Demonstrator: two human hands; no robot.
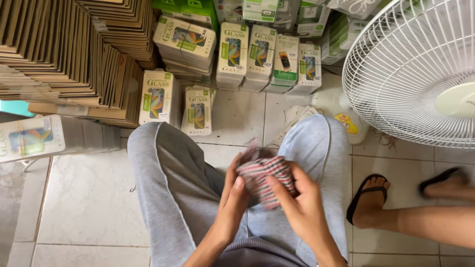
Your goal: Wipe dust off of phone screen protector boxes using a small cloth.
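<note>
We cannot make out exactly what the bundle (pixel 264 175) is: it is blurred, and our fingers cover much of it. It shows red, white and dark stripes and looks like a stack of small flat packets, too smeared to count. It sits above our lap, between our two knees in grey trousers (pixel 170 183). Our left hand (pixel 232 205) cups its near left side, grip pressed against it with the thumb up along the edge. Our right hand (pixel 297 200) pinches the right side, fingers curled over the top. Both forearms are cut off at the lower edge.

On the tiled floor (pixel 84 198) ahead stand white boxes (pixel 198 111) in piles, at least eight fronts showing, others cropped. Stacked cardboard (pixel 64 49) fills the far left corner. One white fan (pixel 420 69) is cut off at the right. Another person's two sandalled feet (pixel 368 200) rest at the right, and one white bottle (pixel 344 111) stands by our right knee.
</note>
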